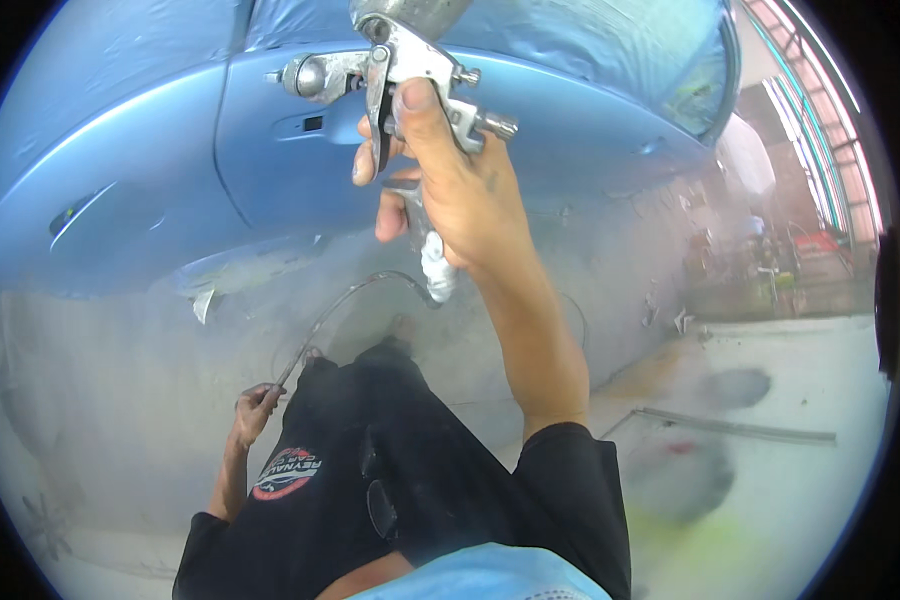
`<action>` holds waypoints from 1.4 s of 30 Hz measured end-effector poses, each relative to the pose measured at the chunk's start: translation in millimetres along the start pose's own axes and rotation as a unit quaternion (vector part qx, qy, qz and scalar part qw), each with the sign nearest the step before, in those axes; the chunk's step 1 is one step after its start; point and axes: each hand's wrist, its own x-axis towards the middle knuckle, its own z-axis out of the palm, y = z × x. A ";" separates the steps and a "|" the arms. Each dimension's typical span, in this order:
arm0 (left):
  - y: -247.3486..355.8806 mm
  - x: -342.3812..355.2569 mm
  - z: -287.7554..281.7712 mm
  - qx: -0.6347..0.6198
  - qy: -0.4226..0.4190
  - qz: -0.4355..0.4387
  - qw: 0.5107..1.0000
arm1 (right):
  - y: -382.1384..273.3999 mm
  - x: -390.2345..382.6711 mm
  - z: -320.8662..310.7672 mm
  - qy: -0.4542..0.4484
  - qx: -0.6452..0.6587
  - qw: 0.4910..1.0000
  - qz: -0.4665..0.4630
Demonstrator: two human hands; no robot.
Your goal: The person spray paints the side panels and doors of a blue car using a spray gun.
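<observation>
My right hand (460, 190) is wrapped around a silver spray gun (400, 60) held up in front of a light blue car (160, 140), its nozzle pointing left. The gun has a cup at the top, cut off by the frame, and white wrapping at the handle's foot. A dark hose (355, 287) curves down from that foot to my left hand (258, 405), whose fingers are closed on it at lower left, beside my dark clothing. Haze hangs over the lower part of the view.
Wrinkled plastic film (570, 30) covers the car's upper part. Its lower side stands above a pale floor (130, 400). At right are a light board (780, 380) with paint stains, a thin metal strip (735, 428), cluttered objects (770, 270) and a barred opening (825, 140).
</observation>
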 end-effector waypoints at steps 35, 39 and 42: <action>224.4 78.6 180.4 0.052 -0.125 -0.006 0.991 | 29.7 95.9 -578.1 0.520 -0.239 0.819 -0.035; 177.4 77.8 155.9 0.049 -0.115 0.007 0.992 | 5.7 73.8 -506.8 0.422 -0.245 0.872 -0.046; 146.6 58.5 141.0 0.074 -0.091 -0.002 0.993 | -21.2 37.4 -450.4 0.365 -0.237 0.900 0.019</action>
